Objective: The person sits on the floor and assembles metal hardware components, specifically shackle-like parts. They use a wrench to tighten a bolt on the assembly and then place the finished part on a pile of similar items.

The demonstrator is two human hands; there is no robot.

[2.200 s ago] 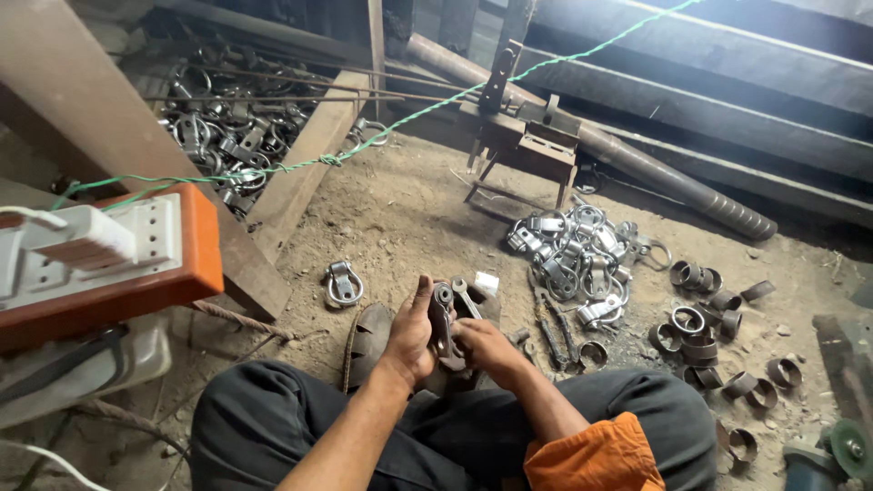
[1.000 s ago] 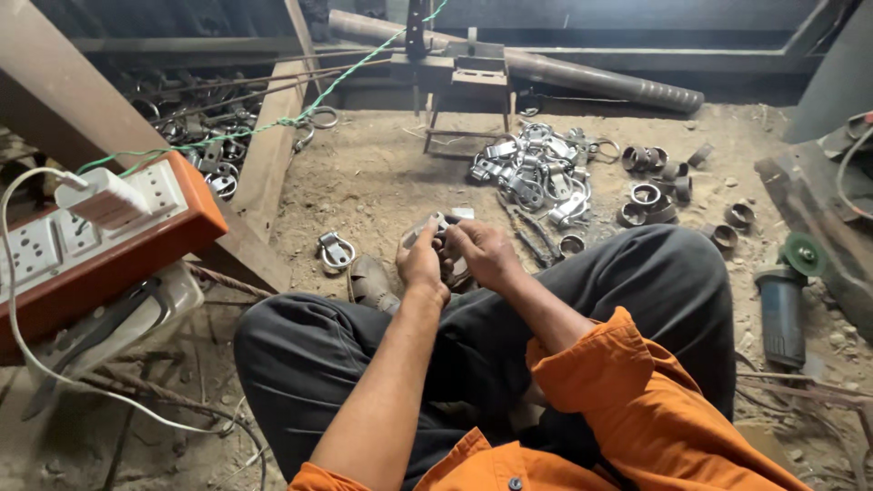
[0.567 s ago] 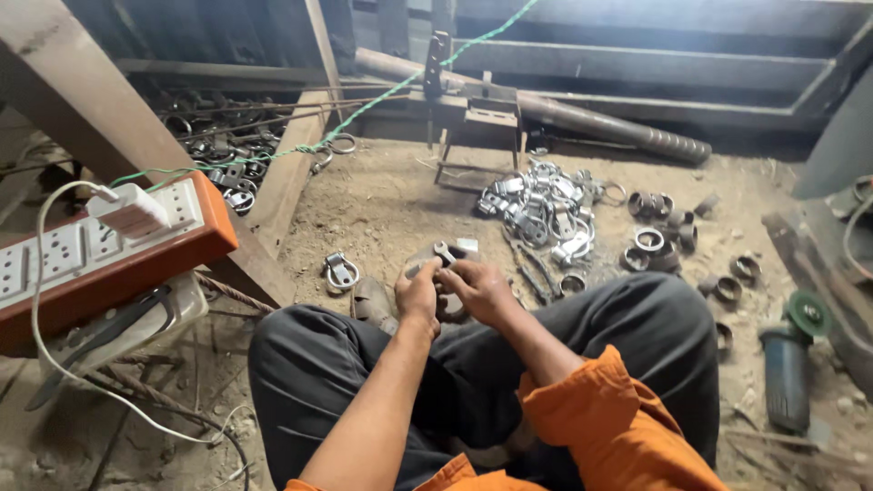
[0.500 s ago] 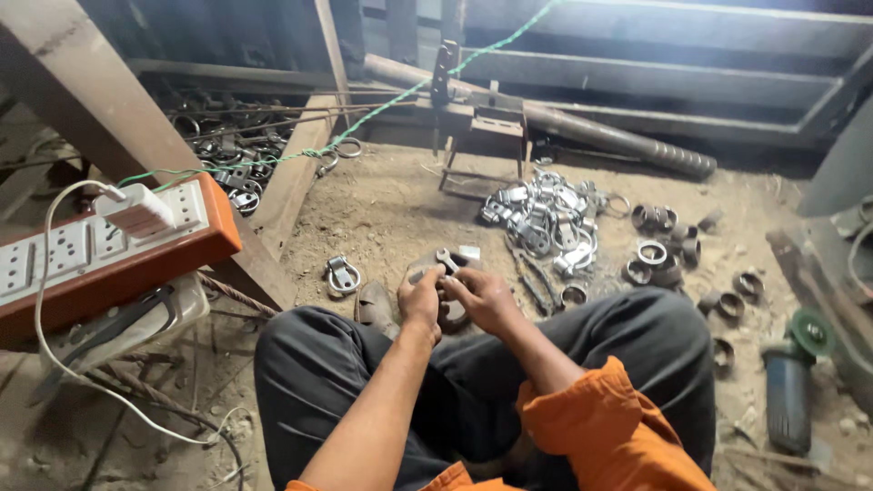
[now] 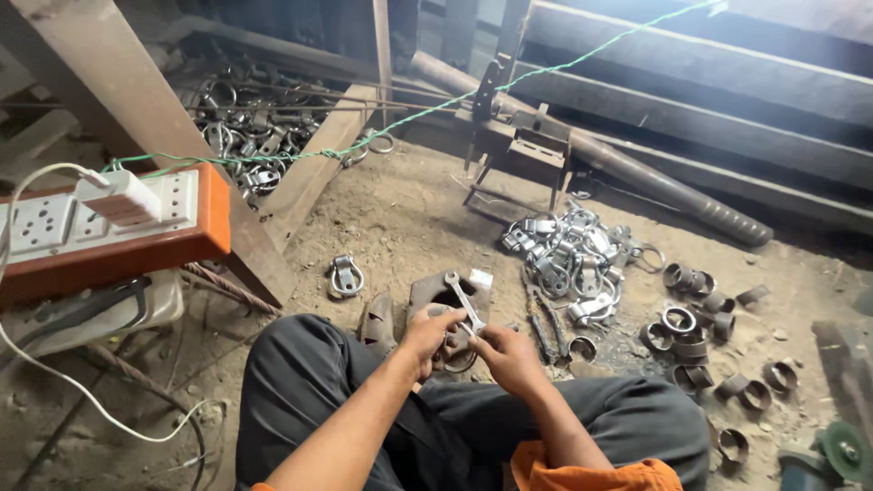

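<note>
Wrench, a small silver one, is held between the two hands just above the person's knees, a little below the middle of the head view. Its open end points to about 11 o'clock. The right hand pinches the lower end of the wrench with its fingertips. The left hand is curled closed around a metal clamp part, and the wrench touches this part. Both hands are close together, almost touching.

Under the hands, on the sandy ground, lies a brown sandal, just at 9 o'clock from the left hand. A single metal clamp lies at 10 o'clock from the hands, apart from them. At 2 o'clock from the hands there is a pile of shiny clamps, and at 3 o'clock several dark metal rings are spread on the ground. A small metal stand is at 12 o'clock, with a long rusty pipe behind it. At 9 o'clock, far from the hands, an orange power strip carries a white plug. A green cord runs across the upper part. A grinder shows at the lower right corner.
</note>
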